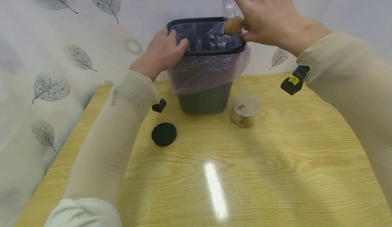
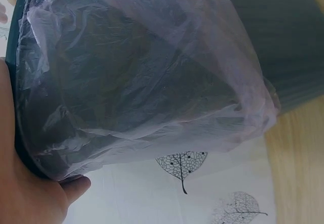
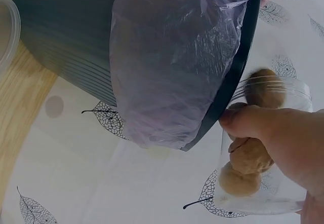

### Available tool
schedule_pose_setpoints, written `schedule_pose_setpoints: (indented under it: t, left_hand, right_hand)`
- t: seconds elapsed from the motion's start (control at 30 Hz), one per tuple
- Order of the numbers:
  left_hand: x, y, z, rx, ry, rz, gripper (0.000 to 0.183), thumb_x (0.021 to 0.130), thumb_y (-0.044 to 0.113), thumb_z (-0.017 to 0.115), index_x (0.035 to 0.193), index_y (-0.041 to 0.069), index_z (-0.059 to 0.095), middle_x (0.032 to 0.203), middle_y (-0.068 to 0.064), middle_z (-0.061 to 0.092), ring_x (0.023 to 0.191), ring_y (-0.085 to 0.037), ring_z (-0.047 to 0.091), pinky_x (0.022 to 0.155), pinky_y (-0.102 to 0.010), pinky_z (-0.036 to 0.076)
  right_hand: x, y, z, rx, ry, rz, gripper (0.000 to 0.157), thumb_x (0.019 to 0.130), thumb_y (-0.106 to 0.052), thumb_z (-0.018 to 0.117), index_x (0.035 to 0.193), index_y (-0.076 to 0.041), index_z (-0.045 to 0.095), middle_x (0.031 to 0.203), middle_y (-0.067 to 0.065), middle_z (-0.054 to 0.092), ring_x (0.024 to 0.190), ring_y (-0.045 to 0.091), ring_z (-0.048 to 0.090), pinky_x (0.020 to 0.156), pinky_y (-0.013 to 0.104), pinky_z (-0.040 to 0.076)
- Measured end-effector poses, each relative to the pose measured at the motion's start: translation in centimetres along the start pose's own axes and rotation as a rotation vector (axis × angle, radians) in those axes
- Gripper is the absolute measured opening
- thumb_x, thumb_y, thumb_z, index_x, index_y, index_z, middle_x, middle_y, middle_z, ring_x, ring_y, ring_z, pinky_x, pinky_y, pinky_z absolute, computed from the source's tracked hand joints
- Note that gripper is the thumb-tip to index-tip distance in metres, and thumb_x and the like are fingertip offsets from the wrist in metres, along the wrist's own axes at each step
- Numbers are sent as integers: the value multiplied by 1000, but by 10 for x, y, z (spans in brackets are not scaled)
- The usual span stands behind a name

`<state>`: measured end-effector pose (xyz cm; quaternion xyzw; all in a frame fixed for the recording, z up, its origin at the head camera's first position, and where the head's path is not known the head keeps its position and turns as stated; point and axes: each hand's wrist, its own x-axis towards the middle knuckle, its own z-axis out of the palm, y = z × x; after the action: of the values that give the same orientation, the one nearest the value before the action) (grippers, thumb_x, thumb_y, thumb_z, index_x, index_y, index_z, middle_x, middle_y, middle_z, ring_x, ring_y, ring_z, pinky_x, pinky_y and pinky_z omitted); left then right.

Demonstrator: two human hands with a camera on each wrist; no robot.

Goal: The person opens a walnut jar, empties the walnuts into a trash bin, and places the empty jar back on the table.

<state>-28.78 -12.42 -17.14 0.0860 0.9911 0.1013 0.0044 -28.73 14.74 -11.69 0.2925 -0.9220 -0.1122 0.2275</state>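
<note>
My right hand (image 1: 269, 14) grips a clear plastic jar (image 1: 228, 9), tipped with its mouth over the trash bin (image 1: 203, 99). Several brown walnuts (image 3: 250, 155) lie inside it, and one walnut (image 1: 233, 25) is at the mouth. The thumb lies across the jar's side in the right wrist view, covering some of the nuts. My left hand (image 1: 163, 50) holds the left side of the bin's black rim (image 1: 211, 53), fingers hooked over it. A thin pinkish bag (image 2: 152, 72) lines the bin and folds down outside the rim.
A black round lid (image 1: 164, 134) lies on the wooden table (image 1: 260, 186), left of centre. Right of the bin's base stands a small clear tub (image 1: 245, 109). A pale curtain with leaf prints (image 1: 50, 87) hangs behind and along the left side.
</note>
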Motion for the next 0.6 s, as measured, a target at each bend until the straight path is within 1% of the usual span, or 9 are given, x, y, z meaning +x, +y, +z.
schedule_pose_setpoints:
  t: [0.13, 0.23, 0.33, 0.5, 0.6]
  left_hand:
    - [0, 0, 0, 0, 0, -2, 78, 100, 52, 8, 158, 0, 3, 166, -19, -4, 155, -31, -3, 127, -41, 4]
    - [0, 0, 0, 0, 3, -6, 79, 100, 53, 9, 158, 0, 3, 166, -19, -4, 155, -31, -2, 127, -41, 4]
    - [0, 0, 1, 1, 5, -7, 79, 100, 52, 9, 158, -1, 2, 166, -19, -4, 155, -31, -2, 127, -41, 4]
    - [0, 0, 1, 0, 2, -12, 79, 99, 53, 8, 158, 0, 1, 166, -18, -6, 155, -31, -3, 127, -41, 3]
    - [-1, 0, 2, 2, -5, -12, 79, 100, 53, 8, 158, 0, 0, 166, -18, -6, 155, -32, -3, 127, -42, 3]
  right_hand:
    - [-2, 0, -1, -36, 21, -20, 93, 81, -19, 78, 152, -2, 22, 151, 23, 33, 141, 42, 26, 119, 63, 14]
    - [-3, 0, -1, -33, 21, -20, 91, 81, -19, 77, 152, -2, 22, 151, 23, 32, 142, 42, 26, 120, 63, 12]
    - [-5, -1, -1, -54, 27, -31, 91, 80, -16, 77, 152, -2, 23, 152, 23, 32, 142, 41, 25, 120, 63, 11]
    - [-7, -2, 0, -145, 71, -88, 90, 77, -12, 82, 148, -2, 27, 147, 23, 35, 140, 40, 27, 120, 61, 15]
    - [-8, -3, 2, -173, 106, -132, 89, 74, -9, 84, 145, -2, 30, 144, 23, 38, 139, 39, 28, 120, 60, 14]
